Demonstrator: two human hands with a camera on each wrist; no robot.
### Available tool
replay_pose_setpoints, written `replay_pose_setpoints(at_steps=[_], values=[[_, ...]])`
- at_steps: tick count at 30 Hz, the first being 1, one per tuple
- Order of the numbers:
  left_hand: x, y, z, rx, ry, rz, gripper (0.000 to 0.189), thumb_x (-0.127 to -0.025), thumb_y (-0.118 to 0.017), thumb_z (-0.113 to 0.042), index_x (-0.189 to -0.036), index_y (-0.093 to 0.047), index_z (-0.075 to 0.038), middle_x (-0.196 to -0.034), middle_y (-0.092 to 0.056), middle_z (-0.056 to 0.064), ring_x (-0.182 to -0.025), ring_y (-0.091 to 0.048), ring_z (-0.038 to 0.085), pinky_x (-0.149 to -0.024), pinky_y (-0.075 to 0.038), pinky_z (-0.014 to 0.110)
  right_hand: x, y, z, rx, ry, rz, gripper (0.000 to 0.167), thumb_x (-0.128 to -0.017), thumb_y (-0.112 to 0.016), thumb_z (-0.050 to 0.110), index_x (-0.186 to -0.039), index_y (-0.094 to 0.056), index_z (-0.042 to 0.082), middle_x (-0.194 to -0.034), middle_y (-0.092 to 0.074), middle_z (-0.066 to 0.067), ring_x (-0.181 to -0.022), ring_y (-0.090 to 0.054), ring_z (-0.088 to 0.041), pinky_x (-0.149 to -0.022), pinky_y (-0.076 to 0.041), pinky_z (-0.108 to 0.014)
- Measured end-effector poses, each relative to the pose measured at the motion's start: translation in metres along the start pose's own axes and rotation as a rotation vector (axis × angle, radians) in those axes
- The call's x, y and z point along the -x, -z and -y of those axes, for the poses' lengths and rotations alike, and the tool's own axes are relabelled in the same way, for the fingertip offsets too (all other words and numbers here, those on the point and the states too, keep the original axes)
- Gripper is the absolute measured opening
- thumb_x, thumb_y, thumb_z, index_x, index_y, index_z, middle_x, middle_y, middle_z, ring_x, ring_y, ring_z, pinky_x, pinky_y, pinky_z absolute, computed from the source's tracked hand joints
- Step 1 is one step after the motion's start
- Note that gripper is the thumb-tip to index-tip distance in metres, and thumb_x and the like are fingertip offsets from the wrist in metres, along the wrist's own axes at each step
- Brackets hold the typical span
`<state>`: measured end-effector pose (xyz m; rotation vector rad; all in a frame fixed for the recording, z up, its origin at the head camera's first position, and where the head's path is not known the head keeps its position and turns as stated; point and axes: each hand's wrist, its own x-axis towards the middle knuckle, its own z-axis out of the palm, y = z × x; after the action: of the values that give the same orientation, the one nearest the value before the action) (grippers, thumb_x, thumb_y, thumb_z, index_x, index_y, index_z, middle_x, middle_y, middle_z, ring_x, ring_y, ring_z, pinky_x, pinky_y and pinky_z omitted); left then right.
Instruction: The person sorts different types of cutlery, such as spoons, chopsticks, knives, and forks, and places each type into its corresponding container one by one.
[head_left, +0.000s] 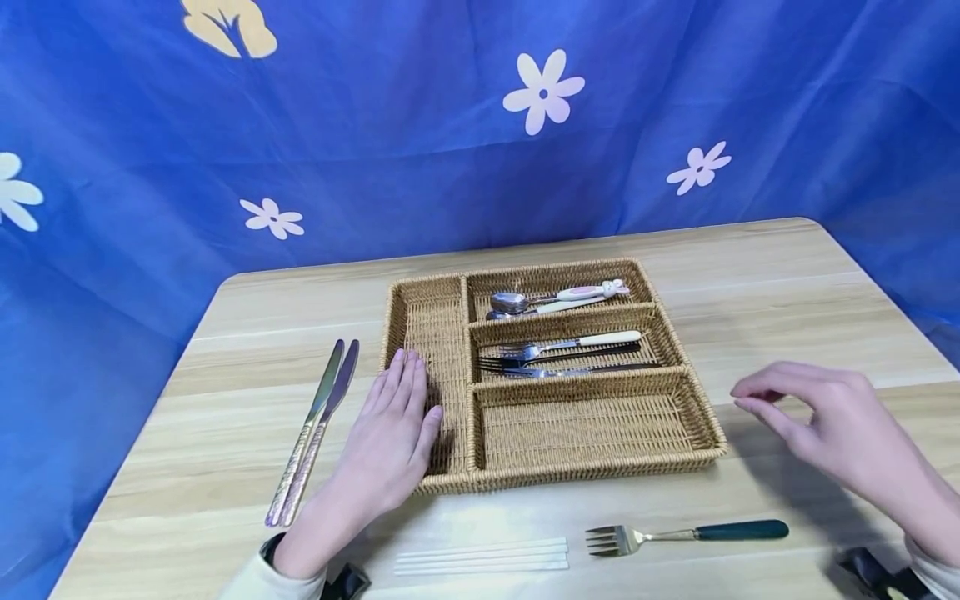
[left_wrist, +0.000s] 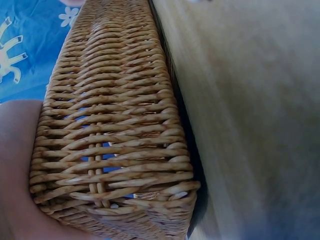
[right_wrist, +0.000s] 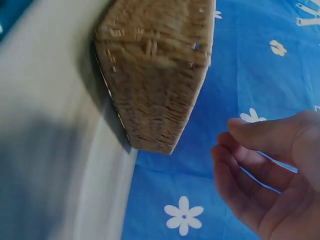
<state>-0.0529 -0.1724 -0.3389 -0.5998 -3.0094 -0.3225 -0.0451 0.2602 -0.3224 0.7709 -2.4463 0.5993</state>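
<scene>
A wicker cutlery tray (head_left: 597, 467) with several compartments stands on the table. My left hand (head_left: 393, 425) lies along the tray's left edge, its fingers straight and reaching over the rim; in the left wrist view part of the hand (left_wrist: 17, 170) shows beside the woven wall. To the right of the tray, my right hand (head_left: 832, 417) hovers above the table with loosely bent fingers and nothing in them. Spoons (head_left: 510, 302) lie in the tray's back compartment, forks (head_left: 525, 354) in the middle one. The front compartment and the long left one show bare wicker.
Two table knives (head_left: 311, 433) with patterned handles lie left of the tray. In front of it are several white chopsticks (head_left: 480, 557) and a fork (head_left: 686, 533) with a dark green handle. A blue flowered cloth (head_left: 420, 150) hangs behind the table.
</scene>
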Motion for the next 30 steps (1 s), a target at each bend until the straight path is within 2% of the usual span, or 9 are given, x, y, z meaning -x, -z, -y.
replay_pose_setpoints(at_steps=[3,7,10,13,16,18,22,25,30], values=[[0.001,-0.001,-0.001,0.005,0.005,0.009,0.061,-0.106,-0.025,-0.033,-0.147,-0.016,0.012,-0.157,-0.009,0.026,-0.146,-0.001,0.035,-0.119,-0.007,0.049,0.018,0.0,0.005,0.002,-0.034,-0.012,0.003,-0.084,-0.075,0.027,-0.084,-0.073,0.025,-0.082,-0.07,0.014,-0.073,-0.061,0.006,-0.068,-0.047,-0.007],[0.001,-0.001,-0.002,0.006,0.0,0.0,0.061,-0.106,-0.026,-0.032,-0.147,-0.016,0.012,-0.157,-0.008,0.025,-0.146,-0.002,0.034,-0.119,-0.008,0.05,0.036,-0.003,0.009,-0.003,-0.016,-0.008,0.032,-0.095,-0.052,0.05,-0.083,-0.071,0.027,-0.081,-0.068,0.017,-0.075,-0.06,0.01,-0.066,-0.047,-0.007],[0.001,0.0,-0.003,0.005,-0.002,-0.003,0.06,-0.106,-0.027,-0.03,-0.147,-0.016,0.012,-0.157,-0.009,0.025,-0.146,-0.002,0.034,-0.119,-0.008,0.049,0.048,-0.007,0.013,-0.029,-0.016,0.036,0.033,-0.095,-0.05,0.051,-0.085,-0.07,0.027,-0.083,-0.067,0.018,-0.075,-0.061,0.007,-0.064,-0.046,-0.007],[0.001,0.0,-0.002,0.007,-0.002,-0.003,0.06,-0.106,-0.027,-0.03,-0.147,-0.017,0.012,-0.156,-0.01,0.025,-0.146,-0.003,0.035,-0.119,-0.007,0.049,0.057,-0.011,0.017,-0.056,-0.025,0.095,0.016,-0.09,-0.062,0.044,-0.087,-0.069,0.03,-0.085,-0.065,0.019,-0.074,-0.061,0.004,-0.063,-0.044,-0.006],[0.001,-0.001,-0.002,0.006,-0.006,-0.012,0.059,-0.106,-0.028,-0.029,-0.147,-0.018,0.013,-0.156,-0.01,0.025,-0.146,-0.003,0.035,-0.119,-0.008,0.049,0.062,-0.014,0.018,-0.076,-0.01,0.153,0.008,-0.083,-0.072,0.038,-0.087,-0.068,0.032,-0.086,-0.063,0.022,-0.074,-0.06,0.003,-0.063,-0.043,-0.005],[0.0,-0.001,-0.002,0.005,-0.009,-0.013,0.059,-0.106,-0.027,-0.029,-0.146,-0.018,0.013,-0.156,-0.01,0.025,-0.146,-0.003,0.035,-0.119,-0.009,0.05,0.066,-0.016,0.017,-0.104,-0.005,0.197,0.018,-0.076,-0.08,0.027,-0.087,-0.068,0.032,-0.087,-0.062,0.023,-0.074,-0.059,0.003,-0.063,-0.042,-0.005],[-0.002,-0.001,-0.002,0.002,-0.013,-0.013,0.059,-0.106,-0.026,-0.029,-0.147,-0.018,0.012,-0.156,-0.011,0.026,-0.146,-0.003,0.035,-0.118,-0.009,0.05,0.073,-0.018,0.014,-0.122,-0.013,0.306,0.037,-0.063,-0.088,0.016,-0.09,-0.068,0.032,-0.089,-0.061,0.023,-0.074,-0.059,0.003,-0.063,-0.04,-0.003],[-0.002,-0.001,-0.002,0.002,-0.011,-0.01,0.059,-0.106,-0.027,-0.029,-0.147,-0.018,0.013,-0.156,-0.012,0.027,-0.146,-0.003,0.035,-0.118,-0.009,0.051,0.077,-0.019,0.012,-0.1,-0.007,0.374,0.035,-0.064,-0.088,0.023,-0.092,-0.068,0.031,-0.092,-0.06,0.022,-0.077,-0.058,0.002,-0.063,-0.04,-0.006],[-0.001,-0.001,-0.002,0.004,0.003,-0.005,0.059,-0.106,-0.027,-0.03,-0.147,-0.017,0.013,-0.156,-0.011,0.027,-0.146,-0.003,0.036,-0.118,-0.008,0.05,0.079,-0.023,0.01,-0.039,0.01,0.43,0.038,-0.064,-0.088,0.03,-0.096,-0.066,0.032,-0.096,-0.057,0.021,-0.082,-0.056,-0.001,-0.062,-0.044,-0.015]])
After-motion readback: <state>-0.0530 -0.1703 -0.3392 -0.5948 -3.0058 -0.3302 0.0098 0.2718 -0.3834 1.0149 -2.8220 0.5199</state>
